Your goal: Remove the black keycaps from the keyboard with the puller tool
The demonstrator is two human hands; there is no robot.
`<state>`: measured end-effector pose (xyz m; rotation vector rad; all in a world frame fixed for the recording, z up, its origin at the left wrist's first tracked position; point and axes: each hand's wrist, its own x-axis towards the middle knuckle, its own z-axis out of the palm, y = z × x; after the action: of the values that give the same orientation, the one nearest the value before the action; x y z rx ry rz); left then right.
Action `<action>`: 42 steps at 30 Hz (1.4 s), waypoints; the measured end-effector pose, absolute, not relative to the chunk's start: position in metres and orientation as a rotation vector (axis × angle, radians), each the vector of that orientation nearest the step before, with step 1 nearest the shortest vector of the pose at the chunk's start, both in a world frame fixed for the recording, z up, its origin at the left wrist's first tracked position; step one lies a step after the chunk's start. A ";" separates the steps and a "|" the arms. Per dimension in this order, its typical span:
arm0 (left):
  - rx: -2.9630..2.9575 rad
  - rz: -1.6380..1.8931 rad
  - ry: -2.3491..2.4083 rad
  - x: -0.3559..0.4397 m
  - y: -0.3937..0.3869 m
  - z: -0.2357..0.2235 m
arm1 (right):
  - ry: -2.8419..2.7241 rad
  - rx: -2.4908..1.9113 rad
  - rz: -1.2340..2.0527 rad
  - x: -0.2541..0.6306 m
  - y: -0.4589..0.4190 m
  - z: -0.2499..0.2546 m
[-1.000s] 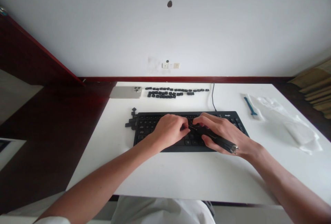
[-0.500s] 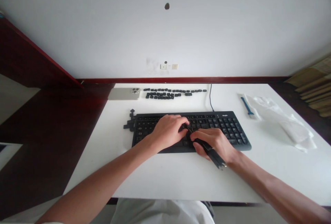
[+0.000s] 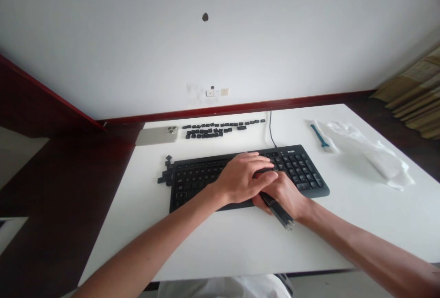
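Note:
A black keyboard [image 3: 302, 172] lies across the middle of the white table [image 3: 220, 243]. My left hand [image 3: 244, 176] rests on the keys at its centre, fingers curled and partly stretched over my right hand. My right hand [image 3: 283, 192] is closed round a slim black tool [image 3: 279, 212] whose end sticks out toward me past the keyboard's front edge. The tool's tip is hidden under my left hand. A few loose black keycaps [image 3: 164, 175] lie at the keyboard's left end.
Rows of removed keycaps [image 3: 220, 129] lie at the table's back edge beside a phone [image 3: 156, 135] lying face down. A blue brush [image 3: 319, 135] and a white cloth [image 3: 374, 156] sit at the right. The keyboard's cable [image 3: 271, 128] runs to the back.
My left hand has slid right and now covers part of my right hand. My right hand with the tool drew back toward the keyboard's front edge. The view has tilted and shifted.

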<state>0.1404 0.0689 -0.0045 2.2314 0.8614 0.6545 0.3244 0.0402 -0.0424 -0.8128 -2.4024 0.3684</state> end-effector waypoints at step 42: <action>2.286 0.706 0.848 0.151 0.063 -0.025 | -2.326 -0.607 -0.038 0.325 0.038 -0.047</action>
<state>0.1513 0.0631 -0.0245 2.2862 0.8482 0.7058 0.3246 0.0380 -0.0468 -0.6068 -2.3259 -0.0384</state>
